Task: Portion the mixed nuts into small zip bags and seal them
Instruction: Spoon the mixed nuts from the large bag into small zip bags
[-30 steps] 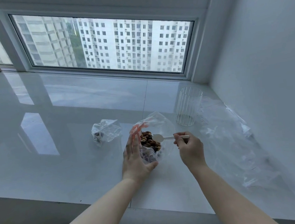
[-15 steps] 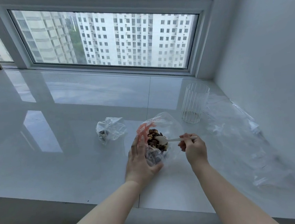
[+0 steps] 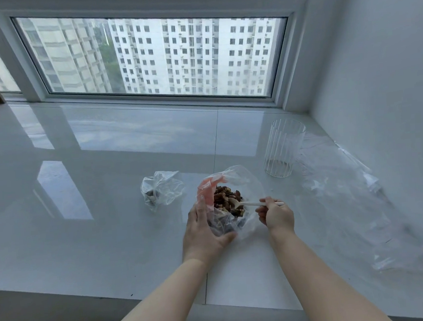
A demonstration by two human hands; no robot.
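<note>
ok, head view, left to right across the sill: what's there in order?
small crumpled bag → left hand → open bag of mixed nuts → white spoon → right hand → ribbed clear glass → loose clear plastic sheeting by the wall.

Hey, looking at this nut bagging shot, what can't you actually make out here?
Head view only:
- Spoon bowl: buried among the mixed nuts, so its load is unclear.
- Right hand fingertips: curled under, away from the camera.
- Small bag left of it: crumpled plastic hides its contents and seal.
- Clear bags by the wall: transparent and overlapping, so uncountable.
</note>
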